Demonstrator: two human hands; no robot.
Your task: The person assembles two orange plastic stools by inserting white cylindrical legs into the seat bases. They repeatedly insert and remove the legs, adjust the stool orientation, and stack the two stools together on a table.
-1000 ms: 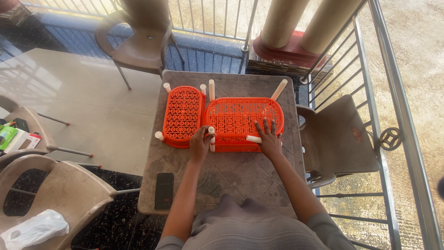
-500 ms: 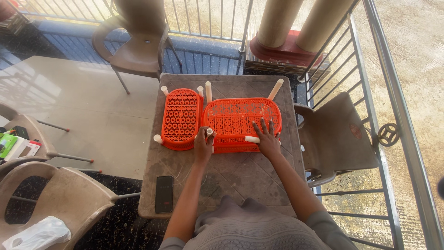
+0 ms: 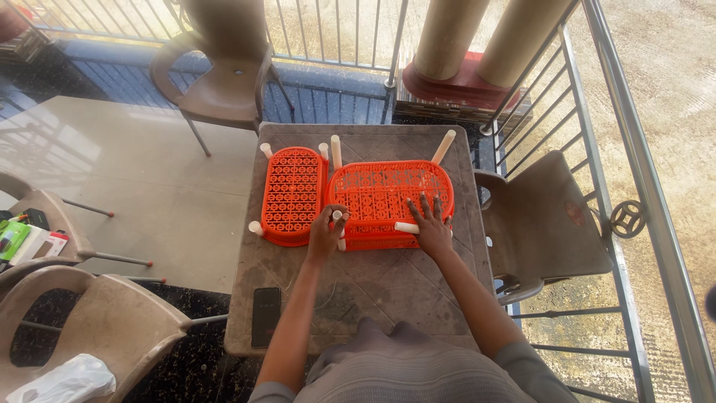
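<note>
Head view: left hand point(image 3: 325, 235) with fingers clamped around a white peg point(image 3: 339, 227) at the near-left corner of the right orange rack point(image 3: 388, 195). Right hand point(image 3: 431, 226) lies flat on that rack, fingers spread apart, palm at its near edge, holding nothing; a white peg lying sideways point(image 3: 406, 227) sits just left of its thumb. Second orange rack point(image 3: 292, 194) lies just left of the left fingers, touching the first, white pegs at its corners. Both racks rest on the grey tabletop point(image 3: 373, 287). Black phone point(image 3: 265, 316) near the tabletop's near-left corner, well behind the left fingers. Brown chair point(image 3: 544, 224) right of the right fingers.
</note>
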